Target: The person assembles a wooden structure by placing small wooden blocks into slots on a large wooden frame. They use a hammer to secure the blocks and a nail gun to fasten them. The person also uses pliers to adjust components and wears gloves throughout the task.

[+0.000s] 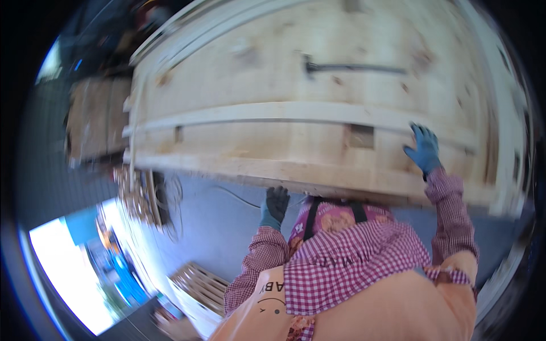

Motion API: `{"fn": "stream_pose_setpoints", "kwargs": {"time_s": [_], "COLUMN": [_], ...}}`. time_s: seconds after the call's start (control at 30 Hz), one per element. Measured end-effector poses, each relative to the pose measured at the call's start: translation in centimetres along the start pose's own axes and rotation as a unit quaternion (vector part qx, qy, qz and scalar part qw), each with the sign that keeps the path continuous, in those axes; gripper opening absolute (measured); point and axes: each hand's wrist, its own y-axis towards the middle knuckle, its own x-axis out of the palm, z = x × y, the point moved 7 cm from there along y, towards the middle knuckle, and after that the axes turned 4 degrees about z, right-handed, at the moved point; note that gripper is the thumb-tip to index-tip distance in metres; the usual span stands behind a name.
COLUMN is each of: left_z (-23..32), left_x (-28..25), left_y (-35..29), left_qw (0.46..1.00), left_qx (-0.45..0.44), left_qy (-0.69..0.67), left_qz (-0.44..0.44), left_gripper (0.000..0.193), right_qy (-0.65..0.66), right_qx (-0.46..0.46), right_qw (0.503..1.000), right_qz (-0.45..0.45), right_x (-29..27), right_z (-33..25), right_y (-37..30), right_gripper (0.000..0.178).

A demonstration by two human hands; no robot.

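A large pale wooden panel (pixel 244 79) with long slats spans the space in front of me. My right hand (pixel 424 149), in a blue glove, is over the panel's near right part with its fingers spread; whether it touches the wood is hard to tell. Just below the near edge board (pixel 244 169) is my left hand (pixel 276 204), in a blue glove with a dark palm, fingers stretched out and nothing in them. A dark hammer (pixel 355 69) lies on the panel, beyond both hands.
Brown boxes (pixel 96 116) stand to the left of the panel. Slatted wooden pieces (pixel 199 281) and a stack of wood (pixel 133 196) are at lower left. A thin cable (pixel 233 196) runs along the grey floor. A bright opening (pixel 62 267) shows at far left.
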Motion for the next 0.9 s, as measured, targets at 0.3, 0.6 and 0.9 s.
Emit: {"fn": "stream_pose_setpoints", "kwargs": {"time_s": [0.3,0.6,0.9], "left_z": [-4.4,-14.2,-10.3], "left_x": [-14.8,-15.7,-12.1], "left_y": [-7.3,-8.8,-6.6], "left_qw": [0.978,0.969,0.984], "left_qx": [0.044,-0.029,0.016], "left_qy": [-0.099,-0.172,-0.080], "left_qz": [0.181,0.176,0.158], "left_gripper": [0.046,0.038,0.043], "right_qy": [-0.121,-0.053,-0.121], "right_qx": [0.013,-0.064,-0.088], "right_qw": [0.985,0.995,0.989], "right_qz": [-0.121,-0.064,-0.016], "right_x": [6.4,2.8,3.3], "right_z": [2.4,0.5,0.7], "right_y": [6.8,6.6,6.0], "right_gripper": [0.099,0.065,0.046]}}
